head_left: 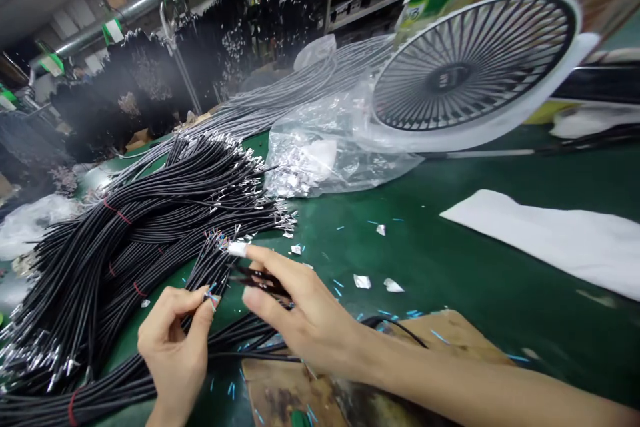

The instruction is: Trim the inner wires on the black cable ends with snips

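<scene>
My left hand (175,333) is closed, pinching a cable end with thin coloured wires (212,295) between thumb and forefinger. Just to its right, my right hand (300,307) holds slim black tweezers (263,280), with the tips pointing left. A white cover (237,249) wraps the tip of my right index finger. Behind both hands lies a small bunch of black cables with bared coloured wire ends (216,243). More black cables (250,340) run beneath my hands.
Large bundles of black cable (150,207), tied with red bands, cover the left side. A clear plastic bag (345,147) lies behind, near a round fan (450,80). White cloth (545,233) rests at right. Foil scraps (362,281) and blue wire bits dot the green table (415,240).
</scene>
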`<state>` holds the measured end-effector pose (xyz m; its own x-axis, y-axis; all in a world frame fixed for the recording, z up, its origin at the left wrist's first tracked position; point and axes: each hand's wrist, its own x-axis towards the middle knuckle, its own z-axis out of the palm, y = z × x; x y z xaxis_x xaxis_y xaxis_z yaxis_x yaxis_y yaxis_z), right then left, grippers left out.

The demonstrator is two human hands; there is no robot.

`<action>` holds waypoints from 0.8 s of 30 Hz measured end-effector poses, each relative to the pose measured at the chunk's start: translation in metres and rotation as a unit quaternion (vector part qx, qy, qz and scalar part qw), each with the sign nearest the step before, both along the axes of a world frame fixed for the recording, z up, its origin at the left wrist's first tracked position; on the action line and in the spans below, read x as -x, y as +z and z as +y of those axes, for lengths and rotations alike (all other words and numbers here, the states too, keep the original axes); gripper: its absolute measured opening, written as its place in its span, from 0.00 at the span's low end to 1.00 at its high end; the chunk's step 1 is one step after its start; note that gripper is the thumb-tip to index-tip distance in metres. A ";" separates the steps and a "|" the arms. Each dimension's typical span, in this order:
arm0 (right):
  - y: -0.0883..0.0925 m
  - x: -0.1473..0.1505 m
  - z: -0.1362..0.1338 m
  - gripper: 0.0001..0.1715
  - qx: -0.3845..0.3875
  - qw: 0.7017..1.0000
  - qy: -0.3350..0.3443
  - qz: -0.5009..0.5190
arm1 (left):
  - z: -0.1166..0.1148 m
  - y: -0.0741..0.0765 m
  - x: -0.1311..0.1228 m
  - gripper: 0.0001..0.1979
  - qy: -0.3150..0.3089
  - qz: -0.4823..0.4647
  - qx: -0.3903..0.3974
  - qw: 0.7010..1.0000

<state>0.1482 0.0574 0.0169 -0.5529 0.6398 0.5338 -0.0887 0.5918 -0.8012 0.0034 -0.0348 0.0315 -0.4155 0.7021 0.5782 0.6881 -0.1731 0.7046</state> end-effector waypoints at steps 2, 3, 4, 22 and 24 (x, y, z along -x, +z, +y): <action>0.003 -0.001 0.001 0.15 -0.008 1.000 0.013 -0.019 | -0.002 -0.001 -0.002 0.02 0.010 0.026 -0.022 0.999; 0.004 -0.001 0.001 0.14 -0.016 0.999 0.018 -0.025 | -0.003 -0.001 -0.003 0.02 0.012 0.038 -0.030 0.999; 0.004 0.000 0.000 0.13 -0.022 0.999 0.024 -0.027 | -0.003 -0.002 -0.004 0.03 0.012 0.048 -0.037 0.998; 0.002 0.005 -0.003 0.12 -0.027 0.998 0.053 0.017 | -0.005 -0.003 -0.006 0.03 0.028 0.119 -0.036 0.992; 0.001 0.005 -0.002 0.12 -0.028 0.998 0.055 0.021 | -0.006 -0.004 -0.006 0.03 0.027 0.119 -0.036 0.992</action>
<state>0.1430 0.0554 0.0174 -0.5943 0.5454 0.5911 -0.1887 0.6198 -0.7617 0.0091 -0.0404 0.0278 -0.2974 0.6357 0.7123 0.8430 -0.1754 0.5085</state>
